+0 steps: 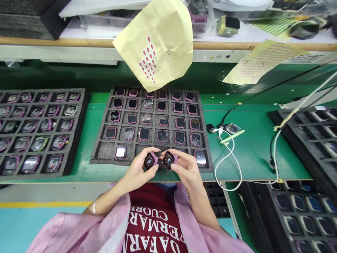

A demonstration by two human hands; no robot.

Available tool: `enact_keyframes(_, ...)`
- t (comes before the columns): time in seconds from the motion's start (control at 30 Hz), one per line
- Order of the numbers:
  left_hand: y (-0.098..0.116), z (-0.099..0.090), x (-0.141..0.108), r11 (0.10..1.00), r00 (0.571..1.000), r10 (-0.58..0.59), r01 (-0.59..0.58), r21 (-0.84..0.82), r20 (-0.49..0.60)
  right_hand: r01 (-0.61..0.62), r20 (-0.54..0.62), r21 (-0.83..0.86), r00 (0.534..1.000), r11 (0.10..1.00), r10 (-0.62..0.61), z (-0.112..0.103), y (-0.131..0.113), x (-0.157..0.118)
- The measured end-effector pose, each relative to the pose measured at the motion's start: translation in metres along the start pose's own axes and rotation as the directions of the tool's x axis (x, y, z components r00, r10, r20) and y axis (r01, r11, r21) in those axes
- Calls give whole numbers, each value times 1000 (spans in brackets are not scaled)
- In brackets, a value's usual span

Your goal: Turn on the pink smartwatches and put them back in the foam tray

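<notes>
My left hand point(142, 166) pinches a purple smartwatch body point(150, 161) without a strap, its dark screen lit with small marks. Close beside it, my right hand point(184, 165) grips a second purple smartwatch point(168, 160), also with a lit dark face. Both are held over the front edge of a grey foam tray point(105, 151). Rows of purple watches sit in the tray's compartments. One watch point(120, 151) in the front row shows a bright white screen. My hands hide part of that front row.
Another foam tray point(86, 102) of watches lies at left. At right are a white cable point(238, 165), a green pen-like tool point(233, 137) and more watch trays point(292, 196). Yellow sticker sheets point(168, 42) hang from the shelf point(231, 45) above the green bench point(252, 154).
</notes>
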State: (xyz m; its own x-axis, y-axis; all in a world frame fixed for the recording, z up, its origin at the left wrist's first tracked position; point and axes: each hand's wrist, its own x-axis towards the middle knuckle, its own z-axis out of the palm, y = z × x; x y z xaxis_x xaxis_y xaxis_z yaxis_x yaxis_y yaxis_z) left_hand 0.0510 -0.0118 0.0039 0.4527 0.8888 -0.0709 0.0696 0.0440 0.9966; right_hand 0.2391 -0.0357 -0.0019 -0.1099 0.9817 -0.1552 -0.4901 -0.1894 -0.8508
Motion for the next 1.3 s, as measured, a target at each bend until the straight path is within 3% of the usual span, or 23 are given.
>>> enact_keyframes(0.4,7,-4,-16,997,997,70,-71,17,33,58,115,29,992,998,-61,8,-12,-9)
enact_keyframes(0.57,2,-2,-8,994,993,-72,65,-84,-91,-32,100,41,995,999,28,7,-10,-7)
enact_keyframes(0.73,0,-10,1,905,975,-219,191,-380,-32,-140,66,100,989,985,133,6,-6,-2)
enact_keyframes(0.9,1,-20,3,765,941,-339,285,-577,14,-109,-38,99,993,989,113,6,1,-2)
enact_keyframes(1.1,-4,-18,4,816,961,-274,210,-538,-40,-67,-65,38,995,997,69,7,5,-1)
enact_keyframes(1.3,-6,-16,5,833,971,-239,195,-518,-19,-35,-92,-18,995,999,33,9,5,0)
